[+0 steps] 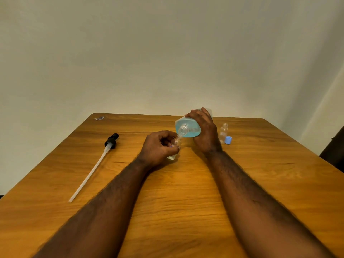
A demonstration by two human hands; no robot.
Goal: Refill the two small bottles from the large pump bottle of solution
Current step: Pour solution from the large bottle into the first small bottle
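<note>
At counter centre: filling a small bottle.
Left grip wraps it; right grip, at three o'clock, clasps the tilted large bottle, whose wide mouth could overshoot, spilling.

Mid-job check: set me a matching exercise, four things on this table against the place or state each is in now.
1. large clear bottle of blue solution
2. black pump head with white tube
3. small clear bottle nearest the large bottle's mouth
4. small clear bottle farthest right

A. held in left hand
B. lying on wooden table, left
C. standing beside a blue cap
D. tilted in right hand

Pairs: 1-D, 2-B, 3-A, 4-C
</note>
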